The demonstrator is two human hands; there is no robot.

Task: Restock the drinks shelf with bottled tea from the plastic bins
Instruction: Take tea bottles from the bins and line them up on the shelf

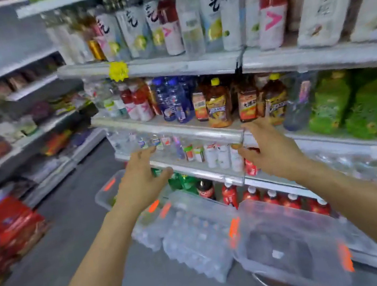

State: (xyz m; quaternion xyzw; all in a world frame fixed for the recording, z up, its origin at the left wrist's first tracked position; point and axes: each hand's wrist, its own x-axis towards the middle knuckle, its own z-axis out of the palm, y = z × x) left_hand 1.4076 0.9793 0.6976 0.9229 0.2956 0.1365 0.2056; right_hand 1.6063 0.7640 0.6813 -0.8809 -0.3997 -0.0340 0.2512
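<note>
Two bare forearms reach forward from the bottom edge, over clear plastic bins that stand on the grey floor against the foot of the shelving. The nearest bin, marked with orange tape, sits below the right arm; beside it to the left lies a shrink-wrapped pack of small water bottles, and another bin shows behind the left wrist. Both hands are raised in front of the shelf edges, apart from each other, and neither holds anything. The left hand has its fingers loosely spread and gently bent; the right hand is likewise relaxed, its fingertips near the clear rail of the drinks shelf. Whether they touch it, the motion blur does not let me tell. Just past the right hand, bottled tea with yellow caps and orange labels stands on that shelf, between blue bottles on the left and green bottles on the right. Red cola bottles fill the lowest row
</note>
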